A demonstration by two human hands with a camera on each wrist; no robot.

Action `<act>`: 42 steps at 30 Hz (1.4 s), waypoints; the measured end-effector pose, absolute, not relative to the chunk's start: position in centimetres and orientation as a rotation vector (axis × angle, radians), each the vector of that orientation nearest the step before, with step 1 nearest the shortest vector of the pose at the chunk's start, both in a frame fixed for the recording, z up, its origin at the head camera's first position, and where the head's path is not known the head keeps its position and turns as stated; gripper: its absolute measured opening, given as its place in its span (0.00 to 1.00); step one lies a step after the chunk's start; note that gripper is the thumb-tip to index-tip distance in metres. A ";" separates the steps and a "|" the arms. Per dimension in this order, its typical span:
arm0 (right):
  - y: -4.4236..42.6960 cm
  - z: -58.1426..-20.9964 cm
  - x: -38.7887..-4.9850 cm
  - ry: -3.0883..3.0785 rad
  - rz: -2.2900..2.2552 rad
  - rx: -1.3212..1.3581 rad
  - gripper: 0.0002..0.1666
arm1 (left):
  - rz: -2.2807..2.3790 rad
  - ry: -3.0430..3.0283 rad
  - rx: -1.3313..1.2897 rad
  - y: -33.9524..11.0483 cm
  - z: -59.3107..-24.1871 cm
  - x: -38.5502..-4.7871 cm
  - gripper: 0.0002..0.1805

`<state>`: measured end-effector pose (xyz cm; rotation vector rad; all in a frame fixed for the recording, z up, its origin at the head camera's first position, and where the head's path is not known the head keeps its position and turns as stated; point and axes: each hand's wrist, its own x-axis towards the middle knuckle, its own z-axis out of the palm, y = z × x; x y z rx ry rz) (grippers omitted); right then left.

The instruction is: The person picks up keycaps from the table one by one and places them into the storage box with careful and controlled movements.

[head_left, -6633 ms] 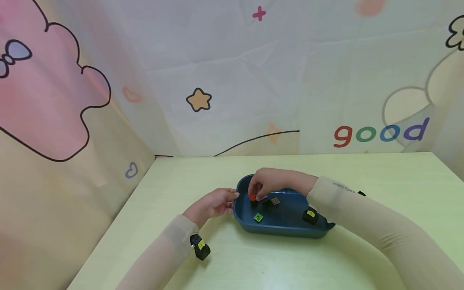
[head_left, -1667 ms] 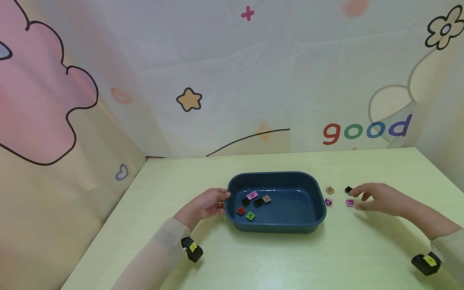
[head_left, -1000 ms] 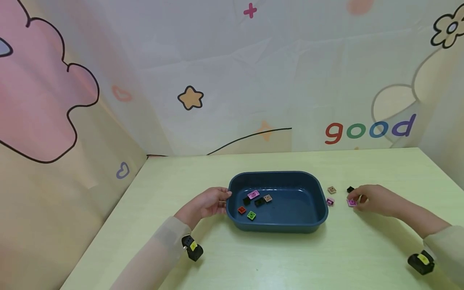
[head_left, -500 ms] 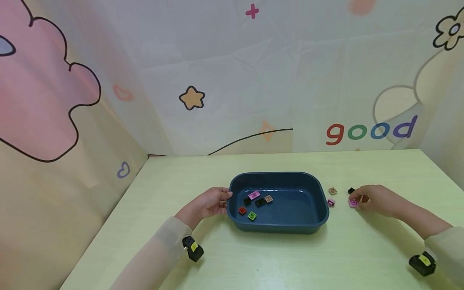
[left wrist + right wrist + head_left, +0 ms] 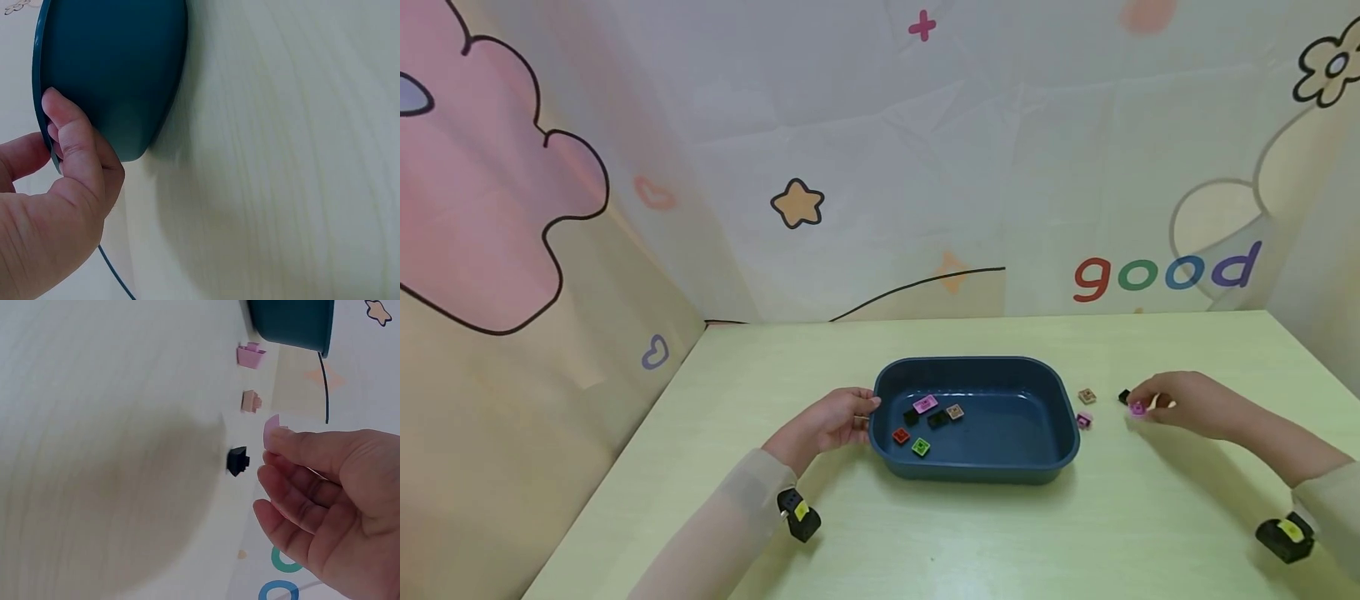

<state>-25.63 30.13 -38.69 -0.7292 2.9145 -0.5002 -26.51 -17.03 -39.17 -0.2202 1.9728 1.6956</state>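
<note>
Two hands (image 5: 831, 421), one tray (image 5: 1007, 429), ten bricks (image 5: 926, 403), two wrist cameras (image 5: 799, 517)

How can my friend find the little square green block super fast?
Find the deep blue, round-cornered tray on the pale wood-grained table. Look inside it, near the front left corner. The small square green block sits there, right of the small square red block, and is the only green one.
</note>
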 end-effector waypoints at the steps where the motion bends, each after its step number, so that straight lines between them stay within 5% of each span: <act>1: 30.2 -38.5 -25.6 2.915 -0.499 -0.735 0.13 | 1.695 1.972 -0.222 -17.0 -39.2 -26.5 0.11; 42: 28.0 -31.4 -26.2 2.875 -0.518 -0.704 0.15 | 1.706 1.958 -0.193 -17.0 -39.3 -26.5 0.10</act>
